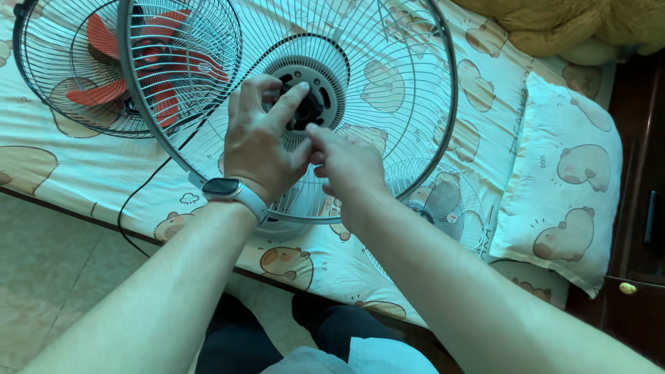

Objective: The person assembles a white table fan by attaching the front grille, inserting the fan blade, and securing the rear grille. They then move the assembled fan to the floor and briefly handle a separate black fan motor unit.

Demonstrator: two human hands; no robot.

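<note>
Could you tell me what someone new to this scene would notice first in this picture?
The eye lands on the large wire fan guard held upright at centre, with the left hand and right hand at its grey hub. Behind it at upper left lies a second fan with red blades, on a cartoon-print bedsheet. A matching pillow sits at the right.

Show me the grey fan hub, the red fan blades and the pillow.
grey fan hub [331,88]: head view, on its slotted grey ring, right of centre.
red fan blades [97,36]: head view, on the upper left blade.
pillow [564,173]: head view, on the middle of its cover.
</note>
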